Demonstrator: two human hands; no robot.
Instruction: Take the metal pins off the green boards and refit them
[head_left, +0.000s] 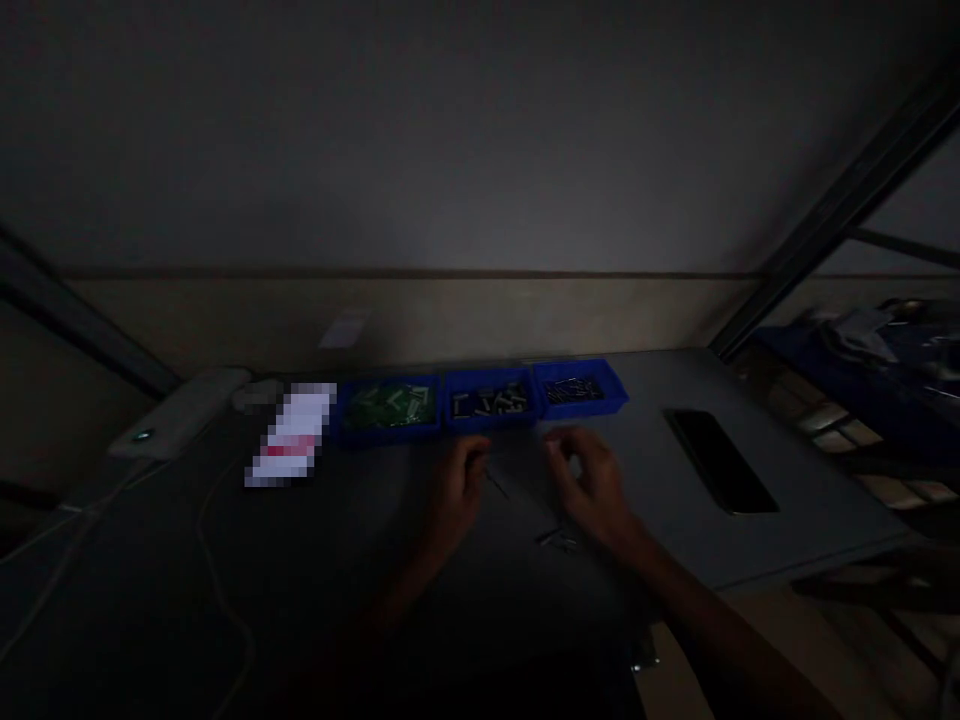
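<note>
The scene is dark. My left hand (457, 485) is closed in a pinch above the table, and a thin metal pin-like piece (496, 485) sticks out by its fingertips. To its right, my right hand (592, 480) has thumb and forefinger pressed together; whatever lies between them is too small and dim to make out. Several small metal pieces (556, 540) lie loose on the table below the hands. Just beyond stand a blue bin (394, 436) with green wrapping and pale pieces, a blue bin (495, 421) of short metal cylinders, and a blue bin (589, 408) of thin dark pieces.
A dark phone (720, 465) lies on the grey table (645, 385) at the right. At the left are a lit, blurred-out screen (292, 435), a white power strip (180, 412) and a pale cable (212, 560). Metal frame posts (817, 225) flank the table, with a wall behind.
</note>
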